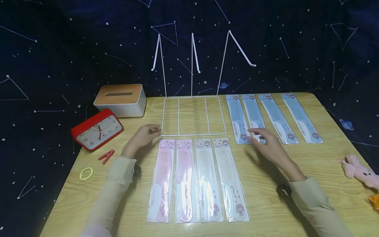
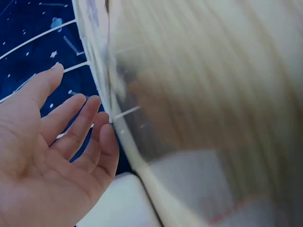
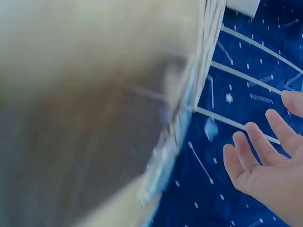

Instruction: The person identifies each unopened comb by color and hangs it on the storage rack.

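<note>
My left hand (image 1: pixel 142 137) is at the front left corner of a white wire rack (image 1: pixel 193 134), its fingers relaxed and holding nothing. In the left wrist view the palm (image 2: pixel 57 175) shows with the fingers loosely bent. My right hand (image 1: pixel 270 148) hovers over the lower ends of the packaged blue combs (image 1: pixel 275 115), overlapping the second from the left. Its fingers (image 3: pixel 258 144) are spread and hold nothing in the right wrist view. Two packaged pink combs (image 1: pixel 162 168) and two pale white combs (image 1: pixel 207 168) lie side by side between my forearms.
Three tall wire hooks (image 1: pixel 192 56) rise from the rack's back. To its left stand a wood-topped tissue box (image 1: pixel 127 105) and a red clock (image 1: pixel 97 130). A red clip (image 1: pixel 106 156) and a yellow ring (image 1: pixel 86 173) lie nearer. A pink plush toy (image 1: pixel 359 171) is at the right edge.
</note>
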Available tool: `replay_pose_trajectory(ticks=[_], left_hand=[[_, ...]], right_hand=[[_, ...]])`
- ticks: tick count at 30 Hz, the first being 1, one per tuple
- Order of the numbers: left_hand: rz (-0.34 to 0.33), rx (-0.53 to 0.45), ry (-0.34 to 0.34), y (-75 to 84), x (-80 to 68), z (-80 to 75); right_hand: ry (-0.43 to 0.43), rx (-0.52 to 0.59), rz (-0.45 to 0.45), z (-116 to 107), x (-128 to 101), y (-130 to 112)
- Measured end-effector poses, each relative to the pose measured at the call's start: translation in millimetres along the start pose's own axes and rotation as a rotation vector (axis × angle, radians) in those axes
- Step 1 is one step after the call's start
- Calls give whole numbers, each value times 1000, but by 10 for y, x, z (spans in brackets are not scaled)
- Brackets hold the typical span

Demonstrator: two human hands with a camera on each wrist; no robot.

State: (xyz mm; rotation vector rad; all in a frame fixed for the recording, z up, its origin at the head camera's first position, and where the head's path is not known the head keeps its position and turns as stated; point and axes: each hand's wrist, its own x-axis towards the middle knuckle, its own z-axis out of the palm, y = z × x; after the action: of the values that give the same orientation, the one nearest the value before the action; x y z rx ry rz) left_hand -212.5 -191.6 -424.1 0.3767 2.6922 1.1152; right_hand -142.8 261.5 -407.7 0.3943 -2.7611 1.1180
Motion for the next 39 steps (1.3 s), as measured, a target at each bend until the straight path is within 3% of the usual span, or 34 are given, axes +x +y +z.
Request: replay_pose_trajectory(ticks=[9,15,21,24,33,39], left_hand=[[15,-29,-30,-121,122,40],[20,10,-83,-137,183,45],[31,20,-101,-133,221,46],[26,18,-107,-108,218,38],[-12,14,-109,-118,251,29],[-36,-17,-118,-153,265,42]], right_hand=[[-203,148,78,261,-287,-156],[-302,33,75,474,-447,-310],[-313,-184,26,629,-579,-449],[-303,-229,23,650,-612,-492],[-301,-125,150,614,-647,-610],[-326,-57,174,566,-614,-505]])
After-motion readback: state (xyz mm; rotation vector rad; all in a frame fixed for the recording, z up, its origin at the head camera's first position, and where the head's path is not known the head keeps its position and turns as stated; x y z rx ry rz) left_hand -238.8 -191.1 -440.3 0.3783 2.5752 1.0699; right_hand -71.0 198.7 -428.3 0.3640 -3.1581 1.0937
